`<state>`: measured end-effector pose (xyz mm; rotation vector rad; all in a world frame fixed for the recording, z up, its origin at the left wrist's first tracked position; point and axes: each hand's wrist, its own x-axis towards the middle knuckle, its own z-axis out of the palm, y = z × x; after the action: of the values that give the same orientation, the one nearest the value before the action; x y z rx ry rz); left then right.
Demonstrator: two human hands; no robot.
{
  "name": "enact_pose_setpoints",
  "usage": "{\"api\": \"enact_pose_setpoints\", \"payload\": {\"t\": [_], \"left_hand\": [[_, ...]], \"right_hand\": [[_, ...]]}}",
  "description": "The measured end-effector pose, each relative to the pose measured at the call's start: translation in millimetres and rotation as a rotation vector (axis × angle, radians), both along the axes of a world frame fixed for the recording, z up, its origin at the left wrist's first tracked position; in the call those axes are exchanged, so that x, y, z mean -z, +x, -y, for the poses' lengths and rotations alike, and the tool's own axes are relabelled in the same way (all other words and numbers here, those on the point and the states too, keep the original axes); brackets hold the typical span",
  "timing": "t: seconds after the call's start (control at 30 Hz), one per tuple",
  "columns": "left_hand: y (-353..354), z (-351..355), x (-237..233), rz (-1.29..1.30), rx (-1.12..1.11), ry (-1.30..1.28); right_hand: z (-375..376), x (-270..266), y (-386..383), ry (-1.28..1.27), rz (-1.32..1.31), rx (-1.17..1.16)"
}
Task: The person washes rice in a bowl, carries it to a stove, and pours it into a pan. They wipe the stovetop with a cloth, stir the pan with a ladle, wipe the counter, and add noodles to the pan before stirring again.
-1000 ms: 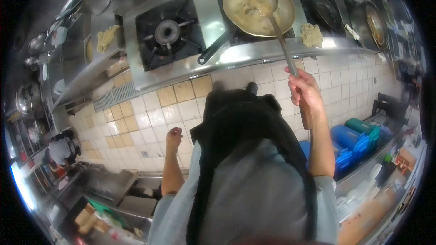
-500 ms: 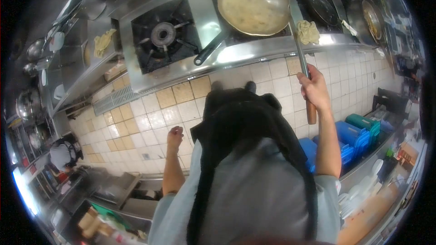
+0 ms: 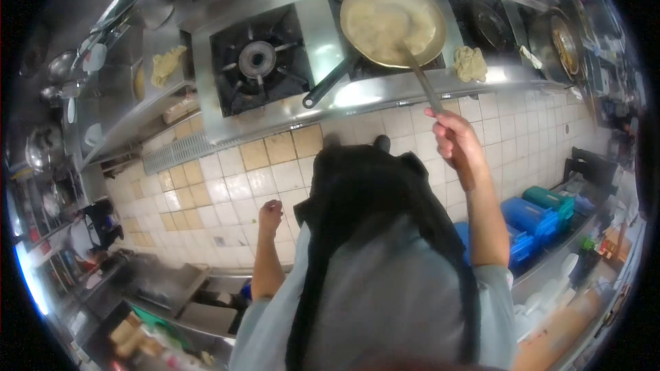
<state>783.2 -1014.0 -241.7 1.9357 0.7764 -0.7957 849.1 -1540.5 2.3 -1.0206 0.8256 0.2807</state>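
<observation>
My right hand (image 3: 457, 139) is closed around the long handle of a ladle (image 3: 423, 82). The ladle's bowl is partly sunk in the pale, creamy sauce (image 3: 375, 20) inside a wide frying pan (image 3: 440, 40). Steam blurs the pan's far rim. The pan sits on a burner, its black handle (image 3: 328, 84) pointing toward me to the left, with no hand on it. My left hand (image 3: 271, 214) hangs low over the tiled floor, fingers curled in, touching nothing that I can see.
Left of the pan is an unlit burner (image 3: 257, 60). Crumpled cloths (image 3: 470, 64) lie on the stove's front edge and on the left counter (image 3: 168, 65). Another pan (image 3: 560, 45) stands at the right. Blue bins (image 3: 529, 216) are behind my right arm. A person (image 3: 86, 237) is far left.
My right hand has moved slightly left and down, swinging the ladle from the pan's right side toward its middle. The left hand stays low and curled. The view has shifted a little.
</observation>
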Motion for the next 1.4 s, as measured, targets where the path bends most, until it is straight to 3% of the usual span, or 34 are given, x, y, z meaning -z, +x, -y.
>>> {"api": "enact_pose_setpoints", "payload": {"t": [0.17,0.23,0.37,0.57,0.7,0.83,0.9,0.97,1.03,1.1,1.17,1.23,1.27,1.4], "left_hand": [[-10,-9,-9,-0.023,0.074,0.061],[-8,2,-24,-0.011,-0.002,0.047],[3,24,-27,0.006,0.072,0.042],[45,24,17,0.018,0.274,0.013],[95,22,27,0.056,0.41,-0.03],[150,8,53,0.094,0.673,0.025],[173,10,57,0.138,0.778,0.001],[191,33,31,0.058,0.799,-0.02],[213,21,72,-0.036,1.021,-0.035],[214,46,48,0.023,1.05,-0.066],[231,60,54,-0.13,1.15,-0.252],[249,81,56,-0.198,1.363,-0.213],[256,94,57,-0.226,1.471,-0.185],[264,159,61,-0.287,1.788,-0.093]], "right_hand": [[-11,26,8,0.075,0.037,0.09],[-6,33,6,0.084,0.064,0.078],[11,65,-9,0.192,0.164,-0.06],[32,90,-62,0.16,0.199,0.199],[27,126,-113,0.17,0.252,0.525],[-39,122,-131,0.128,0.2,0.893],[-77,111,-131,0.128,0.162,0.954],[-102,124,-148,0.113,0.11,0.86],[-121,116,-155,0.078,0.086,0.93],[-142,108,-171,0.032,0.064,1.011],[-154,107,-192,-0.015,0.035,1.139],[-176,121,-222,-0.033,0.119,1.26],[-187,103,-227,-0.052,-0.004,1.36],[-253,108,-274,-0.133,-0.018,1.571]]}}
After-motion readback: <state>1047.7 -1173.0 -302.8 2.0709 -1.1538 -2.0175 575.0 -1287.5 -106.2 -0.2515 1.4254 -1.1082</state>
